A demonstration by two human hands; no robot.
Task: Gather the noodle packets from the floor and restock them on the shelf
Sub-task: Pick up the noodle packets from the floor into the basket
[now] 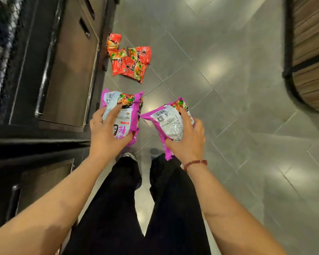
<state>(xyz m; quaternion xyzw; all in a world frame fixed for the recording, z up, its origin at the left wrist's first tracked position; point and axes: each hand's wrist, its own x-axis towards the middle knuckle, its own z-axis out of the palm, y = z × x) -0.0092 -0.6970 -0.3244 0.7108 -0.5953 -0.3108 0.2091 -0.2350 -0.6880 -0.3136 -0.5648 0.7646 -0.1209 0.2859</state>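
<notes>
Head view. Gripping purple plastic noodle packet [126, 105] with left hand [107, 134], fingers [116, 109] curled round; second purple packet [166, 124] clasped in right hand [189, 142]. Far: red plastic noodle packets [129, 60] heaped on grey tiled floor [228, 89], beside dark shelf [66, 74] at left. Likely light, slippery, crushable: hold across flat middle.

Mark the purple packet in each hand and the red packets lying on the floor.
Left-hand purple packet [125, 116]: head view, on its white printed back.
Right-hand purple packet [167, 122]: head view, on its white label panel.
Red packets [129, 60]: head view, middle of the pile.
</notes>
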